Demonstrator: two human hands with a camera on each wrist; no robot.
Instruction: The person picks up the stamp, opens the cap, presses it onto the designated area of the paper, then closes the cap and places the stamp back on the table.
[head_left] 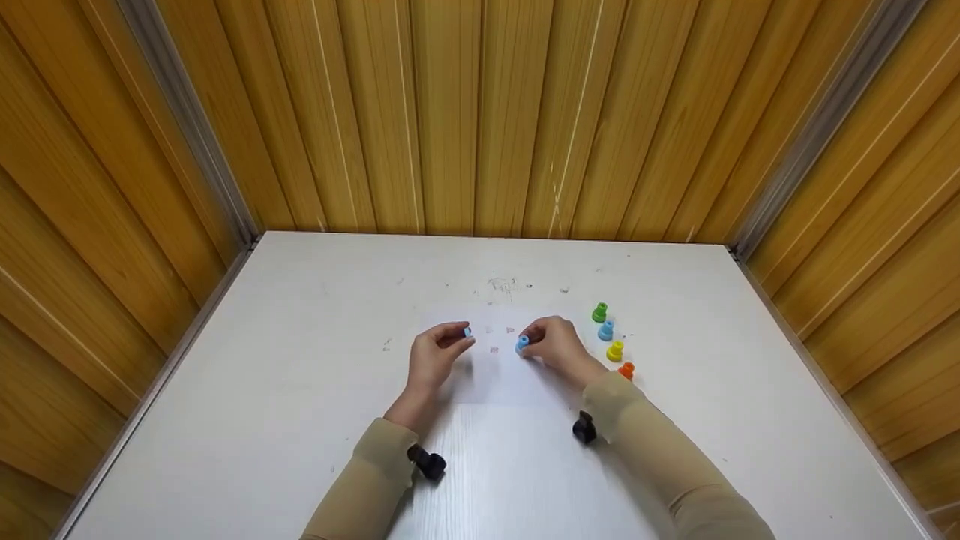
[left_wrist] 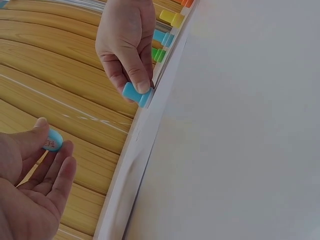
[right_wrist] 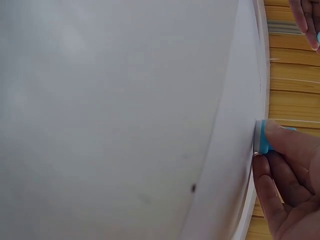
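My left hand point(head_left: 435, 356) pinches a small round light-blue cap point(left_wrist: 54, 140) between thumb and fingers, held up above the table. Reddish marks show on the cap's face in the left wrist view. My right hand point(head_left: 559, 345) grips a light-blue toy stamp point(head_left: 522, 343) by its body, thumb on one side. The stamp stands upright with its base right at the white paper point(right_wrist: 220, 150). On that sheet are a few small reddish stamped prints point(head_left: 493, 349), lying between the two hands.
To the right of my right hand several more stamps stand in a row: green point(head_left: 600, 312), blue point(head_left: 606, 330), yellow point(head_left: 615, 350) and orange point(head_left: 626, 370). The white table point(head_left: 315, 337) carries dark scribbles beyond the paper. Wood-patterned walls point(head_left: 450, 112) enclose it on three sides.
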